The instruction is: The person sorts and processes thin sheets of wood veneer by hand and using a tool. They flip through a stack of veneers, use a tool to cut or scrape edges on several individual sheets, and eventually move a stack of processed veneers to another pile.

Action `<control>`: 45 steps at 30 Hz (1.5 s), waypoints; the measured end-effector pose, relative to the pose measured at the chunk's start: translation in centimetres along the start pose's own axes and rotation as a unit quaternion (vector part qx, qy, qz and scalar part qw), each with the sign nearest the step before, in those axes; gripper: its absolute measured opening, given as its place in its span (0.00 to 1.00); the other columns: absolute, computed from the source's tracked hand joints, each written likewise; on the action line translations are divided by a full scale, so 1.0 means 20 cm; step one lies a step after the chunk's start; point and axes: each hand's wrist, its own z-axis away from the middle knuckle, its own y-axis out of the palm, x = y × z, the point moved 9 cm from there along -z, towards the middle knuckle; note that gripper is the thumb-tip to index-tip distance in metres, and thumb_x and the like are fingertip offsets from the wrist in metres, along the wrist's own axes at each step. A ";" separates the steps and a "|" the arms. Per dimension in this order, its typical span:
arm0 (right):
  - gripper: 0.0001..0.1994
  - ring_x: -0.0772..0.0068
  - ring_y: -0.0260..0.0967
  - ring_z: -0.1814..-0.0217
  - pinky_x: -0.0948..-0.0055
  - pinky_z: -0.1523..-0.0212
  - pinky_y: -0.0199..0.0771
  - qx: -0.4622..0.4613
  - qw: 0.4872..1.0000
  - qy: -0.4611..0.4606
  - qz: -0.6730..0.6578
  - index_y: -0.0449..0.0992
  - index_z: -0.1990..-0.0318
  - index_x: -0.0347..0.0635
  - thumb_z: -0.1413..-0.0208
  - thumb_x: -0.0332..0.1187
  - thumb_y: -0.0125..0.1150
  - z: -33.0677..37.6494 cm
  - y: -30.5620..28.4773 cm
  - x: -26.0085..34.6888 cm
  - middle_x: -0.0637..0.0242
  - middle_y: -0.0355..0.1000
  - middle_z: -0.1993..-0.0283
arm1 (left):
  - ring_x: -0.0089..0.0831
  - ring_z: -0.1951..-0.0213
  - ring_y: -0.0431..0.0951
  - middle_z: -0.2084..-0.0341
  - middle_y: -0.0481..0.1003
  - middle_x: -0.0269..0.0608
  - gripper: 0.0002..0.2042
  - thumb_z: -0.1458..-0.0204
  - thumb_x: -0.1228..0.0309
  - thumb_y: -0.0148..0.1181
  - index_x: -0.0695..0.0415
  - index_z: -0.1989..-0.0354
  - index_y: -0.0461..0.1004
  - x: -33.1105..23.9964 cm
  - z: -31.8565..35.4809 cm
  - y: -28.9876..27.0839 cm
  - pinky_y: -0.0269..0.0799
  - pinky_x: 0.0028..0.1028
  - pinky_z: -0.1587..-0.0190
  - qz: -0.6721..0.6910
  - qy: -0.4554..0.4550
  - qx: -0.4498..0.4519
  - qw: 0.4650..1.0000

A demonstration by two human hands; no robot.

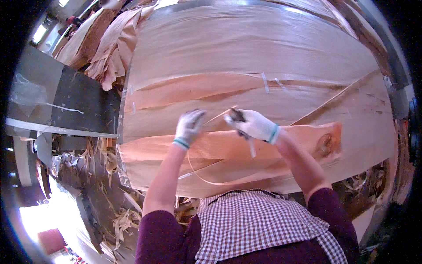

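Note:
A large stack of thin wood veneer sheets [246,48] lies in front of me. My left hand [190,126], in a white knit glove, is closed around a narrow veneer strip [215,119]. The strip reaches toward my other hand, and a long thin length curves down below the left wrist. My right hand [256,125], gloved too, grips a small dark tool [238,115] whose kind I cannot make out. From beneath that hand hangs a short piece of whitish tape [252,148]. Under both hands lies an orange-toned veneer piece [224,143] with a dark knot [326,143] at its right end.
Pieces of clear tape [265,82] stick to the sheet beyond my hands. At left stands a dark bench [83,97] with a crumpled plastic bag [27,90]. Veneer scraps [125,220] litter the floor, and more veneer sheets [115,44] are piled at the far left.

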 end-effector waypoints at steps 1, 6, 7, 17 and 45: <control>0.10 0.82 0.62 0.82 0.78 0.83 0.63 0.021 0.999 -0.025 -0.003 0.71 0.67 0.42 0.44 0.39 0.55 -0.09 0.12 0.07 0.72 0.65 0.81 | 0.43 0.56 0.74 0.59 0.74 0.47 0.12 0.52 0.74 0.53 0.57 0.58 0.75 0.15 0.10 -0.11 0.67 0.35 0.52 0.035 -0.051 -0.037 0.997; 0.10 0.82 0.61 0.84 0.79 0.82 0.62 0.008 0.958 -0.122 -0.259 0.70 0.68 0.40 0.44 0.37 0.56 -0.60 0.59 0.25 0.72 0.66 0.81 | 0.43 0.49 0.68 0.51 0.69 0.49 0.21 0.54 0.72 0.58 0.58 0.49 0.68 0.64 0.35 -0.39 0.61 0.38 0.46 0.111 -0.181 -0.146 0.966; 0.07 0.83 0.61 0.81 0.82 0.81 0.60 -0.018 0.964 -0.087 -0.250 0.71 0.68 0.40 0.45 0.34 0.55 -0.69 0.63 0.20 0.70 0.67 0.79 | 0.43 0.46 0.65 0.48 0.66 0.49 0.24 0.54 0.71 0.58 0.57 0.45 0.65 0.60 0.29 -0.41 0.58 0.40 0.44 0.049 -0.141 -0.144 0.978; 0.20 0.58 0.74 0.68 0.63 0.66 0.71 -0.061 0.998 0.013 0.013 0.76 0.65 0.39 0.48 0.50 0.53 -1.00 0.73 -0.14 0.55 0.75 0.72 | 0.34 0.33 0.45 0.34 0.47 0.38 0.29 0.46 0.58 0.45 0.52 0.36 0.52 0.68 0.12 -0.18 0.32 0.45 0.34 -0.209 -0.046 0.161 0.963; 0.10 0.86 0.53 0.87 0.82 0.89 0.49 -0.198 0.958 0.141 -0.151 0.71 0.69 0.49 0.51 0.42 0.62 -0.74 -0.26 -0.56 0.81 0.60 0.82 | 0.42 0.47 0.66 0.49 0.67 0.45 0.21 0.52 0.59 0.50 0.54 0.50 0.68 0.14 -0.51 0.35 0.56 0.41 0.43 -0.050 0.070 0.156 0.984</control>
